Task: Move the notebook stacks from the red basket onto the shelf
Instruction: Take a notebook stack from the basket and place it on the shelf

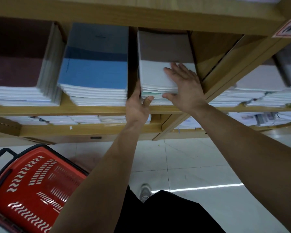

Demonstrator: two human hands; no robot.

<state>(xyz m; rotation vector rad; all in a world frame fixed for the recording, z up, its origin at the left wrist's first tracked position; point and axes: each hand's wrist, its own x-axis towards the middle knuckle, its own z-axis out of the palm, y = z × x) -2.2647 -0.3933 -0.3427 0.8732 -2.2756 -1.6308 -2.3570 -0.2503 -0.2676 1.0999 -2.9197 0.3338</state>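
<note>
Blue notebooks (94,73) flank the grey stack (158,76) on the shelf (91,108). The left hand (138,106) lies flat against its side, the right hand (185,86) flat on top. The red basket (32,182) shows its slotted bottom.

We find no text that can be read in this view. At two o'clock, a red-bordered sticker (288,28) on the upright of the wooden shelf (225,78) bears dark characters too blurred to make out. At eleven o'clock, a small dark printed mark on the top cover of the blue notebook stack (94,71) is likewise too small to read.
</note>
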